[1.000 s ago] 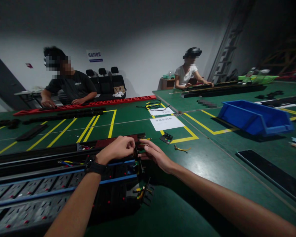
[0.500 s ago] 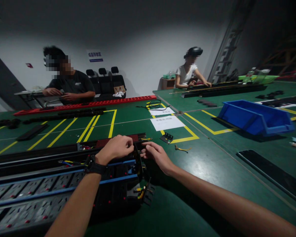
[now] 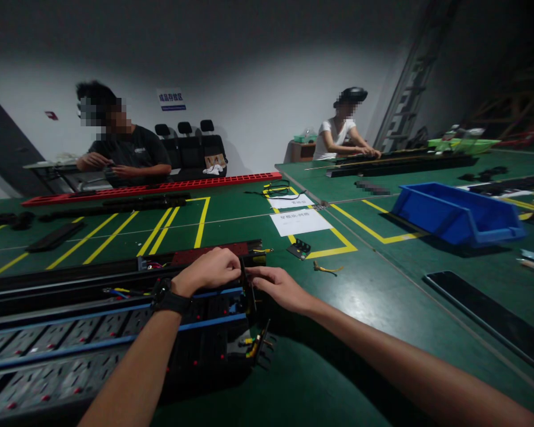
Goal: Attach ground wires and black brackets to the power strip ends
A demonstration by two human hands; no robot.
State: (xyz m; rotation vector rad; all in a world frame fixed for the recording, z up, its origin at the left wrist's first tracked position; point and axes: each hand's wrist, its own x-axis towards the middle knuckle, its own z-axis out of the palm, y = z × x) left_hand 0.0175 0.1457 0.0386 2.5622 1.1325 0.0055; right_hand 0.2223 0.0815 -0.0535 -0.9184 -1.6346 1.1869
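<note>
Long black rails with rows of slotted black modules (image 3: 102,329) and blue strips lie at the left. At the right end of these rails stands a thin black end plate (image 3: 250,290). My left hand (image 3: 216,268), with a black watch at the wrist, is closed on the plate's upper edge from the left. From the right, my right hand (image 3: 281,288) has its fingers together and pinched against the plate's other face; its fingertips are partly hidden. Nearer me, a second end plate (image 3: 266,350) hangs tilted by yellow connectors (image 3: 249,342).
A loose black plate (image 3: 299,249) and a yellow cable (image 3: 327,268) lie beyond my right hand. Further right are a blue bin (image 3: 454,216) and a phone (image 3: 485,314). Two people (image 3: 137,151) (image 3: 338,133) work across the green table.
My right hand has moved slightly left, its fingers coming together against the plate. My left hand stays at the plate's upper edge.
</note>
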